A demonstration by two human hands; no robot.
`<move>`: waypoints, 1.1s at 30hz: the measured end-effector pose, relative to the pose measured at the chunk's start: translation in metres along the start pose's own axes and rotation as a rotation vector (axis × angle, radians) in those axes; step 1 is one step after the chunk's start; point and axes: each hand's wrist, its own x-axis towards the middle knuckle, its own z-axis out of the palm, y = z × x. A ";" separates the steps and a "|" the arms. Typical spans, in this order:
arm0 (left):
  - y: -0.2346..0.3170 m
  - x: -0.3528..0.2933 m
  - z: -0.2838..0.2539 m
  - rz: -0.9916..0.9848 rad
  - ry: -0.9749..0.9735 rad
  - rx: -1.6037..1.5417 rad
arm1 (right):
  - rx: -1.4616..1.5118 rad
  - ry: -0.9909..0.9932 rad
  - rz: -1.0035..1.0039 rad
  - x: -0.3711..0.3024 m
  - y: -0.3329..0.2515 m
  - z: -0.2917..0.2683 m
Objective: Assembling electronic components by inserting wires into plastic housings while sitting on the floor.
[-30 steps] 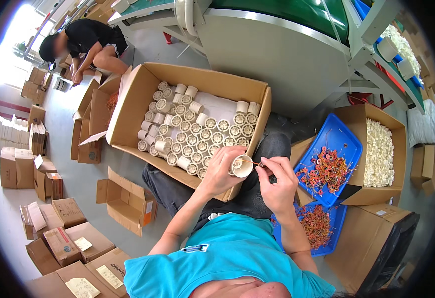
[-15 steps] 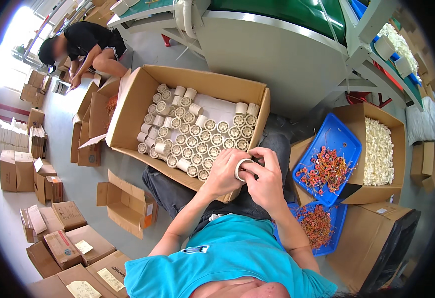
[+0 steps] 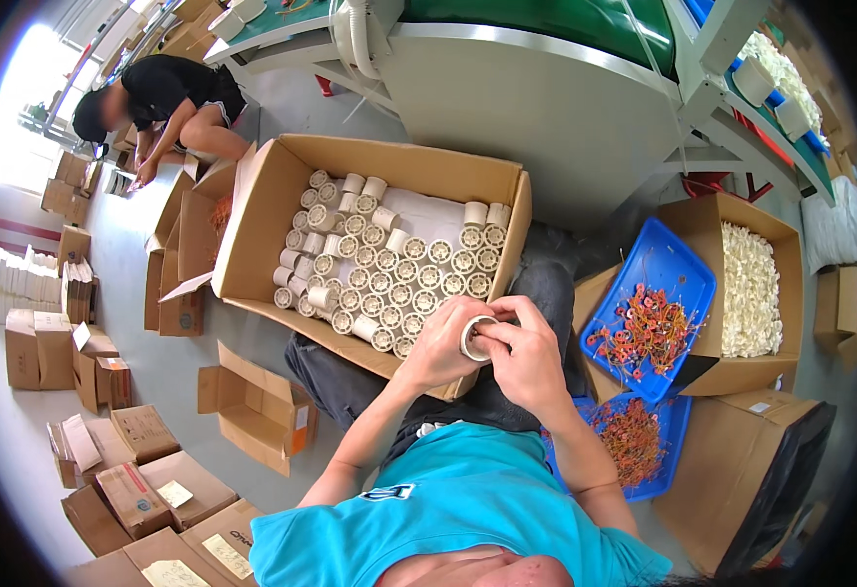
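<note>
White and round, a small plastic spool [image 3: 474, 338] sits between both hands, just past the person's lap. The left hand [image 3: 445, 342] wraps around it from the 9 o'clock side, fingers closed on its rim. The right hand [image 3: 523, 350] comes in from 3 o'clock, and its fingertips [image 3: 492, 330] pinch at the spool's open end. So both grips are shut on the same spool.

At 11 o'clock from the hands lies a big brown cardboard box [image 3: 262, 220], tipped on the person's knees. It is packed with many more white spools [image 3: 389, 269], standing in rows.

At 3 o'clock stands a blue plastic tray [image 3: 678, 269] with a heap of thin orange and red wire bits [image 3: 646, 331]. A second blue tray [image 3: 673, 421] with more wire bits lies at 4 o'clock. Just beside the first tray, another cardboard box holds a pile of small white parts [image 3: 749, 289].

Far off at 10 o'clock, another person in a black shirt [image 3: 169, 88] bends over boxes on the floor.
</note>
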 end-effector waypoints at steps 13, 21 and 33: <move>-0.008 0.003 0.004 0.100 0.048 0.127 | 0.133 0.177 0.006 -0.001 0.011 0.017; -0.011 0.017 -0.004 0.069 -0.164 0.082 | 0.083 0.131 0.046 0.000 0.020 0.008; -0.050 0.251 -0.074 0.365 0.212 0.403 | -0.499 0.329 0.474 -0.039 0.183 -0.088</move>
